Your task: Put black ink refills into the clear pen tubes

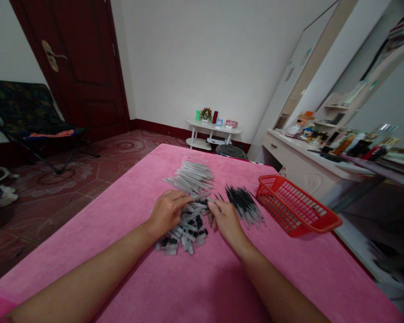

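My left hand [170,210] is closed in a pinch over the heap, at one end of a clear pen barrel [200,196]. At the other end of the barrel, the thumb and fingers of my right hand [225,219] are pressed together. Below and between both hands lies a loose heap of clear pen caps [187,244], with small black parts [198,222] mixed in. Beyond the heap, more clear barrels [191,176] lie in a rough stack. Pen refills [244,204] with dark ink are spread to the right of my right hand.
A red plastic basket [296,211] stands on the pink cloth [175,287] at the right. Past the table are a white stand [213,127], a cluttered dresser [299,154], a folding chair [27,112] and a dark red door [77,58].
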A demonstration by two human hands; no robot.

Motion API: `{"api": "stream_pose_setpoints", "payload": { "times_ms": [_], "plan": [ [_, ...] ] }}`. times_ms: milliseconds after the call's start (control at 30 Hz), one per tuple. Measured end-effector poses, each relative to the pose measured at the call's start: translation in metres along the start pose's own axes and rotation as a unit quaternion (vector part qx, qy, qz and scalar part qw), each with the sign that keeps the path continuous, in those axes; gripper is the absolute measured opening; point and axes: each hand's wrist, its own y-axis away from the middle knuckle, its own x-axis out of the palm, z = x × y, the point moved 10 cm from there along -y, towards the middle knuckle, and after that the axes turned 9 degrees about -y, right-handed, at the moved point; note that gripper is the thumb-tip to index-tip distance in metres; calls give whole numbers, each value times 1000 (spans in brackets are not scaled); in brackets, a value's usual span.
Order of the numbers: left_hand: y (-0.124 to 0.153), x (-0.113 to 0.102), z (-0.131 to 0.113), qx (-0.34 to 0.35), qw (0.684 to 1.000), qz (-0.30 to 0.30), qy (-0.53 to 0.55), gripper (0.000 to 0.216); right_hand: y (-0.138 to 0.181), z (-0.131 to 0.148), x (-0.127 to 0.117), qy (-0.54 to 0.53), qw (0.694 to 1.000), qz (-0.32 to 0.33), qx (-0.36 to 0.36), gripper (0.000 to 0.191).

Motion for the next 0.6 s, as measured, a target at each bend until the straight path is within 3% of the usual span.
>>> {"api": "stream_pose_setpoints", "payload": {
  "times_ms": [67,267,433,600],
  "plan": [
    [0,1,3,-15,1000,-1,26,28,0,0,0,11,1000,2,-3,36],
    [1,7,13,-52,995,1,85,28,0,3,2,-30,999,7,-17,19],
    [1,9,13,-52,994,5,101,30,-2,-2,3,27,999,35,-19,42],
    [2,9,15,-57,993,3,108,29,-3,5,-1,21,998,29,-46,28]
  ]
}}
